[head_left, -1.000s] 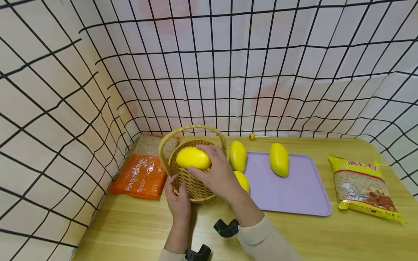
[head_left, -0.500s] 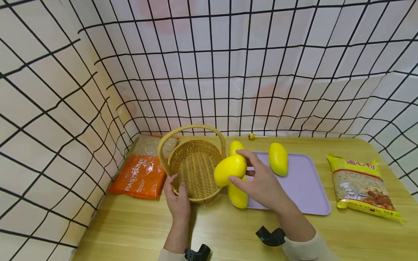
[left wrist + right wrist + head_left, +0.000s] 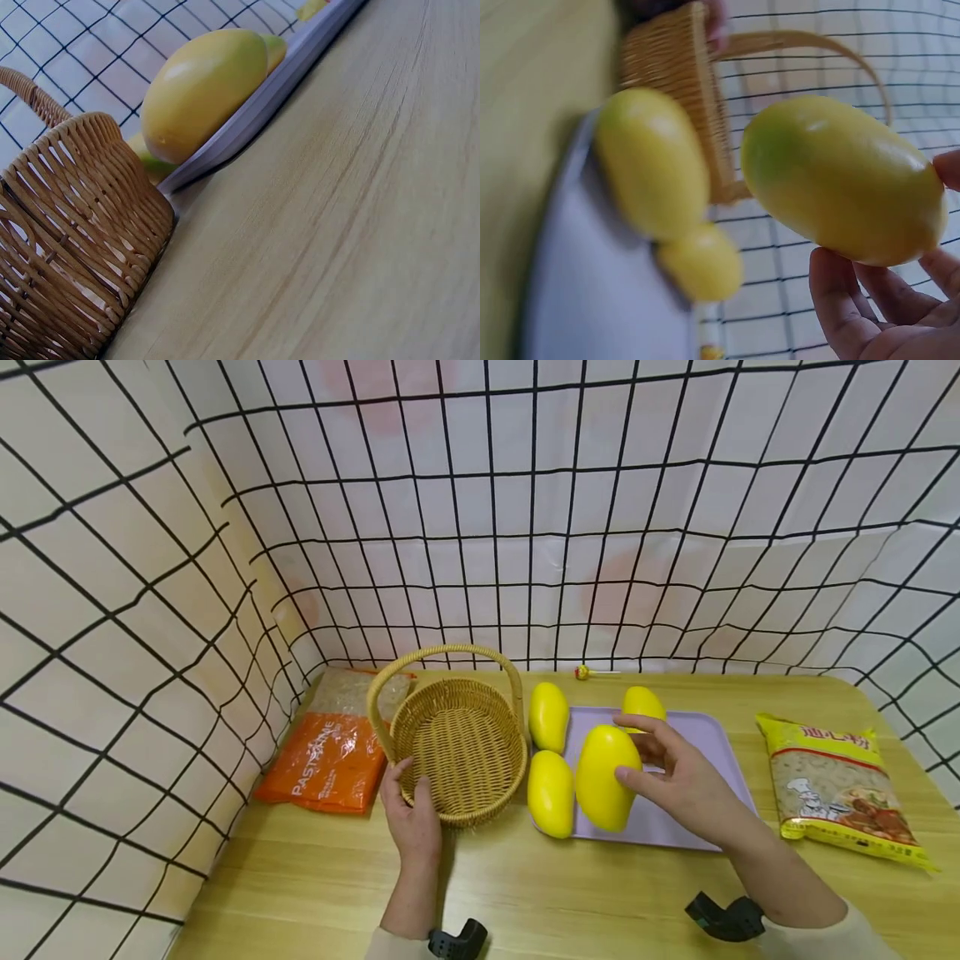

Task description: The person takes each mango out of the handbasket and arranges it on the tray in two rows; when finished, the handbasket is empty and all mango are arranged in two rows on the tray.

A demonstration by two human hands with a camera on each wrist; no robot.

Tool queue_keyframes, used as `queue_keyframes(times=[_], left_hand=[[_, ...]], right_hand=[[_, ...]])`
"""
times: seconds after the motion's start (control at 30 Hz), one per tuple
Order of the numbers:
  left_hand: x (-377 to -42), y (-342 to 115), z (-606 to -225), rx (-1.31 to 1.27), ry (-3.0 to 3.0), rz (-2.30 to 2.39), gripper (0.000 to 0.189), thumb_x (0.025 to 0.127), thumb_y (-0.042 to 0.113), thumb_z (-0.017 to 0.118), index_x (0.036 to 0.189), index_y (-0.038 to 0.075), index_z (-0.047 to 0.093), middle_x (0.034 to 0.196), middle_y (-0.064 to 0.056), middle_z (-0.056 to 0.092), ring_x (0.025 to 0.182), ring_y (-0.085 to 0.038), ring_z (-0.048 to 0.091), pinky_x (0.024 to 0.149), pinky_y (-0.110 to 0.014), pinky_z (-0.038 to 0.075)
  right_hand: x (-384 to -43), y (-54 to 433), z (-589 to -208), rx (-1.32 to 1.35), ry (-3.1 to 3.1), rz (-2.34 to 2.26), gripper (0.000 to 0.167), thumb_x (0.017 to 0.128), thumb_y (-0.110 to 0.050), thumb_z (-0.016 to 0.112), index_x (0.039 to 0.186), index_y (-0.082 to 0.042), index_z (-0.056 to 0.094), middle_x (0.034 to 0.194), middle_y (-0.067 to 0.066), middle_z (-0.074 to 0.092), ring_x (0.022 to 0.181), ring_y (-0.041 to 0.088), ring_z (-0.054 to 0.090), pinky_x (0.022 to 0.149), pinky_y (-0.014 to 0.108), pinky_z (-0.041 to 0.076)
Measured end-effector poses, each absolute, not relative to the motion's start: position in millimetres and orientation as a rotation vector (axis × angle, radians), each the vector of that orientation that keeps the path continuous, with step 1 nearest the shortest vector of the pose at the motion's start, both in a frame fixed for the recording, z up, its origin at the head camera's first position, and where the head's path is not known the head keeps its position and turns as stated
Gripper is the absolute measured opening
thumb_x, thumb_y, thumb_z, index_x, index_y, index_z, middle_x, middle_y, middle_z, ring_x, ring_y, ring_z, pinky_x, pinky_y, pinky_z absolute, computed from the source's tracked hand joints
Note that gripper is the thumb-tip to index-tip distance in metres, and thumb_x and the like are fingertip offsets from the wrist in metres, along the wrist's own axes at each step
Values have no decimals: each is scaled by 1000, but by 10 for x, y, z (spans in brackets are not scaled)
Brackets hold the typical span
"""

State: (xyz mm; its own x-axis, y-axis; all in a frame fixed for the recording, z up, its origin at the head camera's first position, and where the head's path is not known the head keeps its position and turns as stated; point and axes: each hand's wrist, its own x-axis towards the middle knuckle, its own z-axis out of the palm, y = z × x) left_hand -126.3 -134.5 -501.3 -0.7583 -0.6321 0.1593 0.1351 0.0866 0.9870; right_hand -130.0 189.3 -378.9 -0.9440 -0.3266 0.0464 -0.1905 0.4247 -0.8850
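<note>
My right hand (image 3: 686, 781) grips a yellow mango (image 3: 606, 777) between thumb and fingers, held above the lilac tray (image 3: 675, 831). In the right wrist view that mango (image 3: 840, 180) shows a greenish end, with fingertips at its other end. My left hand (image 3: 414, 827) holds the near-left rim of a wicker basket (image 3: 459, 752) with an arched handle; nothing lies inside. Two more mangoes lie along the tray's left side, a front mango (image 3: 551, 795) and a back mango (image 3: 549, 718). Another mango (image 3: 643, 700) sits at the tray's back, partly hidden behind my right hand.
An orange and clear bag (image 3: 330, 764) lies left of the basket. On the far right is a yellow bag (image 3: 840, 793) of pale pieces. A lollipop (image 3: 583, 673) lies by the black grid (image 3: 532, 527) at the back of the wooden table (image 3: 540, 893).
My right hand has carried the mango out of the basket, rightward to over the tray, turning it more upright. The left hand stays at the basket rim.
</note>
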Motion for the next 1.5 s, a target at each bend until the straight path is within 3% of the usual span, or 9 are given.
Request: queue_keyframes(times=[0.17, 0.33, 0.53, 0.77, 1.03, 1.5], left_hand=[[-1273, -1332, -5004, 482, -1792, -1737, 31, 94, 4, 59, 125, 2, 60, 154, -19, 42, 149, -37, 32, 123, -59, 21], [-1283, -1329, -5000, 487, -1796, -1736, 31, 94, 5, 59, 125, 3, 61, 155, -19, 42, 149, -37, 32, 123, -58, 21], [-1290, -1323, -4993, 486, -1789, -1734, 31, 94, 4, 59, 124, 3, 61, 154, -19, 43, 148, -36, 33, 123, -57, 22], [-1291, -1316, -5002, 503, -1780, -1750, 30, 94, 3, 59, 124, 1, 61, 153, -18, 43, 148, -34, 33, 123, -56, 21], [-1274, -1317, -4999, 500, -1771, -1753, 31, 94, 2, 58, 124, 0, 60, 152, -20, 43, 150, -38, 31, 124, -58, 20], [-1262, -1337, -5020, 482, -1783, -1734, 30, 94, 3, 58, 124, 2, 60, 153, -21, 43, 148, -39, 32, 123, -59, 20]], right_hand=[[-1323, 2146, -3946, -382, 2566, -1437, 59, 100, -28, 66, 153, -16, 43, 144, 24, 49, 118, 36, 58, 80, 25, 56], [-1387, 2364, -4112, -317, 2415, -1516, 62, 104, -27, 58, 157, -9, 33, 144, 32, 39, 117, 37, 58, 81, 31, 61], [-1443, 2517, -4310, -236, 2247, -1563, 60, 107, -28, 52, 157, -7, 28, 141, 40, 44, 108, 31, 67, 80, 41, 63], [-1505, 2613, -4449, -228, 2222, -1523, 61, 108, -31, 50, 158, -5, 27, 135, 36, 51, 105, 23, 67, 81, 37, 62], [-1595, 2664, -4487, -224, 2167, -1498, 63, 108, -31, 50, 159, -6, 25, 139, 35, 47, 108, 28, 65, 84, 39, 61], [-1675, 2716, -4509, -220, 2134, -1472, 60, 107, -32, 52, 158, -7, 32, 142, 31, 45, 110, 24, 61, 85, 39, 61]])
